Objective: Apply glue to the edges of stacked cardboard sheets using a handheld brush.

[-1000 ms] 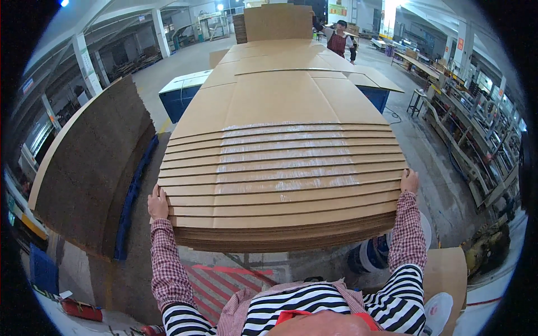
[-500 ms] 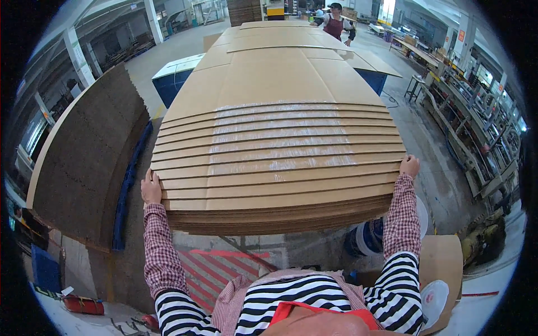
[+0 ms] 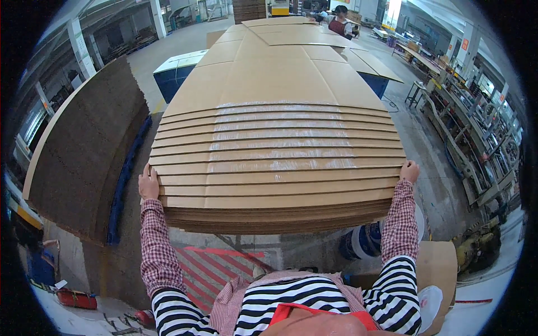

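Several flat cardboard sheets point(image 3: 280, 75) lie in a stack before me, their near edges fanned out in even steps. A whitish, streaky band point(image 3: 283, 134), which looks like glue, crosses the middle of the stepped edges. My left hand point(image 3: 149, 183) grips the left side of the sheets near the front, its fingers bent over the edge. On the opposite side my right hand point(image 3: 409, 171) pinches the right edge at about the same depth. The undersides of the sheets and part of both thumbs are hidden. Beneath the fan, more brown sheet edges point(image 3: 280, 218) show in a thick pile.
A tall pile of brown board point(image 3: 84, 151) stands at left on a blue pallet point(image 3: 128, 185). Blue-and-white buckets point(image 3: 361, 241) sit below my right forearm. Machinery point(image 3: 468, 134) lines the right side. At the far end a person point(image 3: 341, 23) stands by the sheets.
At the far end, a top sheet has turned askew and the person there has bent lower. My hands keep their hold on the side edges, with only a slight shift.
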Action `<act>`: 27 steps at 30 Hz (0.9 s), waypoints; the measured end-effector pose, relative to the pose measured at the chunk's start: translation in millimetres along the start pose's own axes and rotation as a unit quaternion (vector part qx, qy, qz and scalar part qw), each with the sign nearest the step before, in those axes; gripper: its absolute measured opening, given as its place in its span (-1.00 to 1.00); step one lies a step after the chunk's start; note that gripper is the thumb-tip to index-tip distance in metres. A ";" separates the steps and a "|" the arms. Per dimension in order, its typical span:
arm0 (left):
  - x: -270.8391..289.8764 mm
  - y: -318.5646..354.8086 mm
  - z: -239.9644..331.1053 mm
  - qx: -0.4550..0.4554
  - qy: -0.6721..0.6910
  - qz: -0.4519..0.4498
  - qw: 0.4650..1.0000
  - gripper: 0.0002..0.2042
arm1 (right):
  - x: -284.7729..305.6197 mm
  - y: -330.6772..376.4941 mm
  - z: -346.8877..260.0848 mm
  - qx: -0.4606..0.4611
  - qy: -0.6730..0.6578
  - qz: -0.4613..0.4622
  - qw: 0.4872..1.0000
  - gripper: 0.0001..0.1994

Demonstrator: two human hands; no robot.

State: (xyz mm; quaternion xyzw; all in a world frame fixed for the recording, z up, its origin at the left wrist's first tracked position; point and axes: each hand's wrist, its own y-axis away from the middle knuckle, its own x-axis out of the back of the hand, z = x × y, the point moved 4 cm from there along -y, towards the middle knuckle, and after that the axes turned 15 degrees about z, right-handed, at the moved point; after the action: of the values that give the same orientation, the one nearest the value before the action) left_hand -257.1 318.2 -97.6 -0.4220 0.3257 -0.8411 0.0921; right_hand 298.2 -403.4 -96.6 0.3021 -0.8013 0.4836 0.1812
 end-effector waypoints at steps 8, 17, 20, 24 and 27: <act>-13.0 -10.7 -12.3 -0.016 -0.002 0.010 1.000 -0.60 | -14.3 -2.4 -1.1 0.020 0.008 0.003 1.000 -0.75; -14.4 -6.2 -8.4 -0.012 -0.004 -0.017 1.000 -0.61 | -10.3 -2.7 0.2 0.016 0.000 0.035 0.999 -0.78; -10.9 -5.6 -13.9 -0.036 0.003 0.003 0.999 -0.60 | -8.1 1.5 -4.3 0.016 -0.008 0.031 0.999 -0.79; -11.7 -5.3 -8.3 -0.024 0.017 -0.010 1.000 -0.60 | -4.9 -2.4 0.1 0.030 -0.015 0.027 0.999 -0.80; -9.2 -4.2 -5.3 -0.021 0.017 -0.004 1.000 -0.61 | -1.2 -0.2 -2.6 0.006 -0.003 0.022 1.000 -0.80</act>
State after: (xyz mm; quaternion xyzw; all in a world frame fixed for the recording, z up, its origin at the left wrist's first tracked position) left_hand -254.9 327.9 -103.2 -0.4109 0.3430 -0.8414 0.0746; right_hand 299.2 -400.9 -96.0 0.2869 -0.8056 0.4910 0.1661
